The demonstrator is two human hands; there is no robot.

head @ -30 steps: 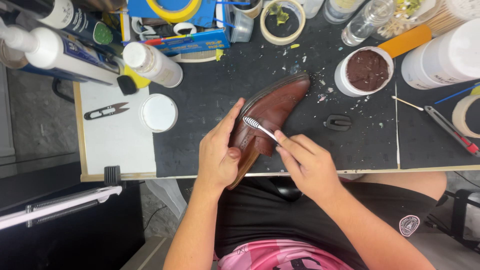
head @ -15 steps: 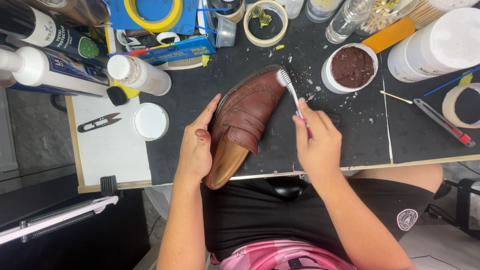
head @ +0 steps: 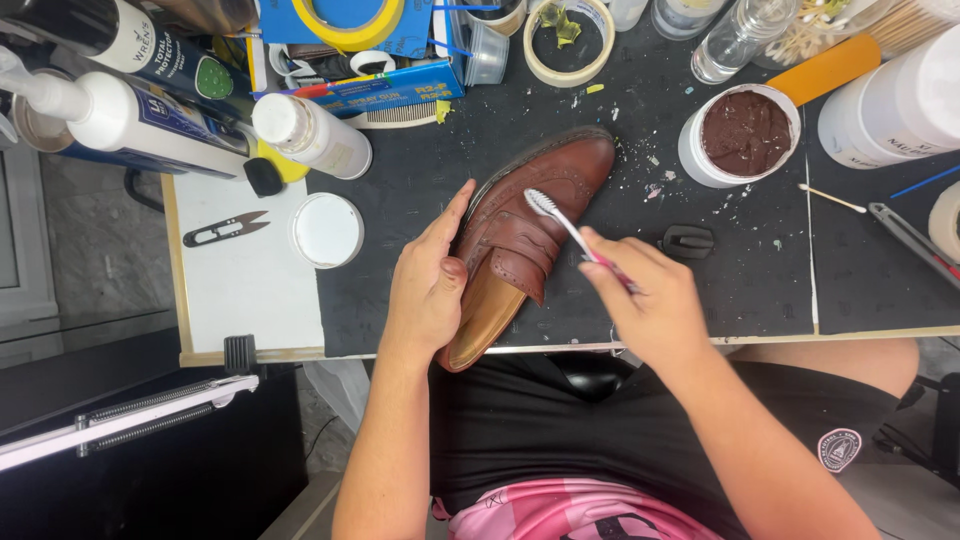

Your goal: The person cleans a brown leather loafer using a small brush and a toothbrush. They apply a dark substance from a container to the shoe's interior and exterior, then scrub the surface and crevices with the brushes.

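One brown shoe [head: 530,235], one toothbrush [head: 560,225], one open paste jar [head: 742,135], two tape rolls [head: 568,40].

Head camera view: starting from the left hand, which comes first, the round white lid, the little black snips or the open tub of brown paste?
From the left hand:
1. White lid, just to its left on the white board.
2. Black snips, farther left on that board.
3. Tub of brown paste, far across the shoe, upper right.

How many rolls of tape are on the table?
3 rolls of tape: a yellow roll at the top left, a beige roll at the top middle, and a cream roll cut off at the right edge. More may be hidden.
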